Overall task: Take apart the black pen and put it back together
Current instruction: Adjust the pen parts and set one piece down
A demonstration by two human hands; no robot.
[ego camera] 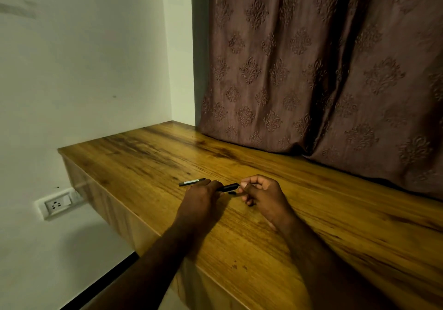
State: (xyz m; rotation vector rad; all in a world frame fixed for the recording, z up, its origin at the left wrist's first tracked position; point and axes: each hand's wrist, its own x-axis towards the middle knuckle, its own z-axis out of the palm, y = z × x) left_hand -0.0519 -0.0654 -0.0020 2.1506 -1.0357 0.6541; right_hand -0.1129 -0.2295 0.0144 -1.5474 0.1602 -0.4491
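Black pen (227,187) gripped by left hand (201,197), long axis pointing right; right hand (263,197) just beside, pinching pen's free end.

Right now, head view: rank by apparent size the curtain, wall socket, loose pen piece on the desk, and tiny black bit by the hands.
1. curtain
2. wall socket
3. loose pen piece: slim, covers less area than the socket plate
4. tiny black bit
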